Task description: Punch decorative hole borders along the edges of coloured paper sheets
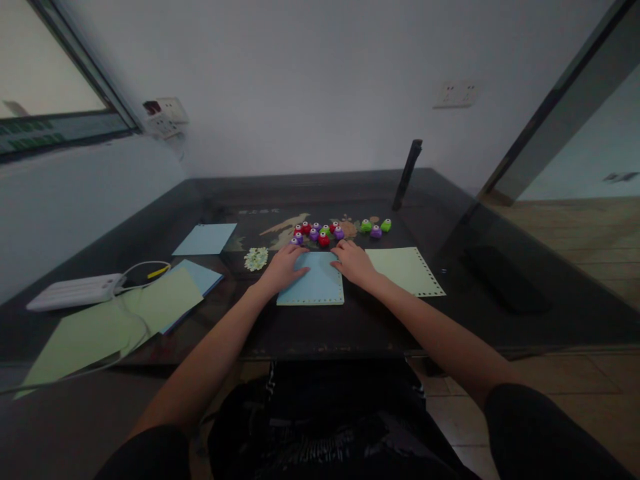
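Observation:
A stack of paper with a blue sheet (316,283) on top lies near the table's front edge, small holes along its near and right edges. My left hand (286,268) rests on its left side, fingers apart. On its upper right corner lies my right hand (353,263), its fingers spread too. Just beyond the hands sits a cluster of small red, purple and green hole punches (324,239). A pale green sheet (407,270) with holes along its right and near edges lies to the right, partly under my right forearm.
Farther right are green punches (366,226), a black stand (408,175) and a dark flat object (505,279). Leftward lie a pale cut-paper piece (256,259), a blue sheet (206,239), green sheets (100,330) and a white power strip (77,292) with a cable.

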Demonstrator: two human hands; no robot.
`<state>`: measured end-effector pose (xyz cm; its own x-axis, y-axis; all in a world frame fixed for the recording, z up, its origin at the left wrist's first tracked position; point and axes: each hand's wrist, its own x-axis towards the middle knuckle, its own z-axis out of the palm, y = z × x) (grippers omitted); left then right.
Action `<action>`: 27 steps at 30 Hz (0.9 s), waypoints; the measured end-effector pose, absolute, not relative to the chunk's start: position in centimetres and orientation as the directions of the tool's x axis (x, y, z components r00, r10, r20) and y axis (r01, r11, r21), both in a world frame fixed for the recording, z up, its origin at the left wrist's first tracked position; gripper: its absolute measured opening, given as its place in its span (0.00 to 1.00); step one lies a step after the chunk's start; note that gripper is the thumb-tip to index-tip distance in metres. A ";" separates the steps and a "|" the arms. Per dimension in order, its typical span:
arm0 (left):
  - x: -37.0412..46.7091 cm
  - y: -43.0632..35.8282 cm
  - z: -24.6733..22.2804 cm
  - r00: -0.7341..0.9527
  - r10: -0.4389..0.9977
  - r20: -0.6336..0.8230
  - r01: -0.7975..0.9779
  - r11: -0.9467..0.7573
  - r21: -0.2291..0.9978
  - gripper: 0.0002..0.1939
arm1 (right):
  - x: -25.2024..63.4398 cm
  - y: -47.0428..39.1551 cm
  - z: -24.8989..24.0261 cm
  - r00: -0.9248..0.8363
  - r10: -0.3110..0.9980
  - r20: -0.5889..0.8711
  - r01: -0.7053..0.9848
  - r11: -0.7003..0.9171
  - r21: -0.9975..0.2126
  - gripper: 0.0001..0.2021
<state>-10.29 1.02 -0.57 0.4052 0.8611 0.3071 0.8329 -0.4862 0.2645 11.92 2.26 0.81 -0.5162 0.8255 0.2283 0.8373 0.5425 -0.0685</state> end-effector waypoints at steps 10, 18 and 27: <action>-10.3 1.1 -0.6 0.403 0.856 0.324 0.812 -0.498 0.304 0.22 | 12.3 2.5 0.8 -0.468 0.809 0.355 0.803 0.557 -0.212 0.08; -9.9 0.6 0.0 0.377 0.865 0.331 0.817 -0.479 0.321 0.20 | 12.3 2.6 1.2 -0.413 0.850 0.327 0.816 0.505 -0.282 0.04; -9.9 0.7 -0.1 0.349 0.878 0.328 0.822 -0.455 0.343 0.23 | 12.9 3.5 1.1 -0.375 0.894 0.245 0.550 0.428 -0.718 0.06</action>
